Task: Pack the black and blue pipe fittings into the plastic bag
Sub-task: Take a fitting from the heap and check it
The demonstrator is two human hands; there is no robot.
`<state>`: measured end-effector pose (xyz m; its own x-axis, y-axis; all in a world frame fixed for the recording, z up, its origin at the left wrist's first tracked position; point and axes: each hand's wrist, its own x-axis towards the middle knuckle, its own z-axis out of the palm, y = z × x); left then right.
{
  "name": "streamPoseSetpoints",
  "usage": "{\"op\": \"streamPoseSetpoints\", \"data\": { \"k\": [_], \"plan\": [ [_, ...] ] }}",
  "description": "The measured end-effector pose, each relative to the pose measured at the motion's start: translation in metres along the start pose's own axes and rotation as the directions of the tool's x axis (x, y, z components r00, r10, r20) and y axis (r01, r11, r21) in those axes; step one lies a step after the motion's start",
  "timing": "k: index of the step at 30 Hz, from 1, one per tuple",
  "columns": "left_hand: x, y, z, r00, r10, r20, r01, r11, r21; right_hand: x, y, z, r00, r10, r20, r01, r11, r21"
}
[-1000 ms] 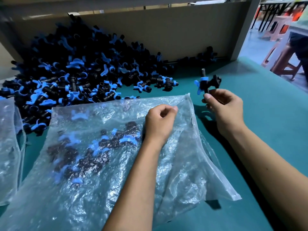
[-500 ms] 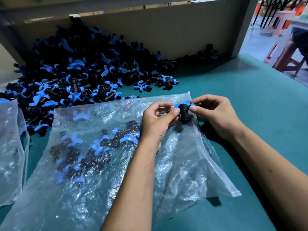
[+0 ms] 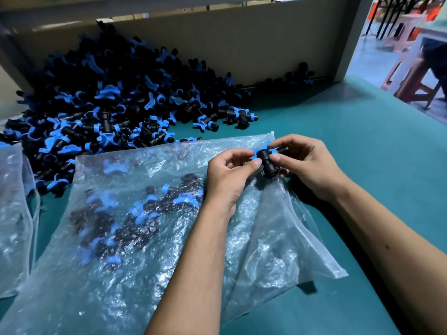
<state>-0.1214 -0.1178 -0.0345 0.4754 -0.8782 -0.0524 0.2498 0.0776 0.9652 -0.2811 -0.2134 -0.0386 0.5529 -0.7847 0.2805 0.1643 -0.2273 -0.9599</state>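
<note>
A clear plastic bag (image 3: 273, 240) lies flat on the green table, with several black and blue fittings (image 3: 135, 213) showing through it. One black and blue fitting (image 3: 266, 160) is held over the bag's upper right corner. My left hand (image 3: 227, 177) pinches its left end with thumb and fingertips. My right hand (image 3: 312, 165) pinches its right end. A big heap of loose fittings (image 3: 116, 102) lies at the back left.
A second plastic bag (image 3: 14, 213) lies at the left edge. A brown board wall (image 3: 254, 44) stands behind the heap. The green table (image 3: 362, 141) extends to the right; stools and a floor (image 3: 411, 68) lie beyond its far right corner.
My right hand brought the fitting down from above the table to the bag's upper right corner. My left hand opened from a fist and took hold of the fitting's left end.
</note>
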Motion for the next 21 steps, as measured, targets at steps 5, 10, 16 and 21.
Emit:
{"op": "streamPoseSetpoints", "data": {
  "k": [5, 10, 16, 21],
  "plan": [
    [0.000, 0.000, 0.000, 0.999, -0.027, -0.032, 0.025, 0.998, -0.065, 0.000, 0.001, 0.000, 0.999, 0.036, -0.018, -0.036, 0.999, -0.026],
    [0.001, 0.004, -0.004, 1.000, -0.004, -0.023, 0.002, 0.997, -0.077, 0.001, 0.002, -0.001, 0.995, 0.029, -0.092, -0.031, 0.999, -0.016],
    [0.004, 0.009, -0.010, 0.997, 0.035, -0.064, -0.040, 0.996, -0.083, 0.004, 0.004, -0.009, 0.968, 0.101, -0.228, -0.047, 0.971, 0.233],
    [-0.001, 0.002, 0.002, 1.000, -0.010, -0.006, 0.009, 0.998, -0.064, 0.001, 0.003, -0.005, 0.997, 0.071, -0.035, -0.070, 0.997, 0.013]
  ]
}}
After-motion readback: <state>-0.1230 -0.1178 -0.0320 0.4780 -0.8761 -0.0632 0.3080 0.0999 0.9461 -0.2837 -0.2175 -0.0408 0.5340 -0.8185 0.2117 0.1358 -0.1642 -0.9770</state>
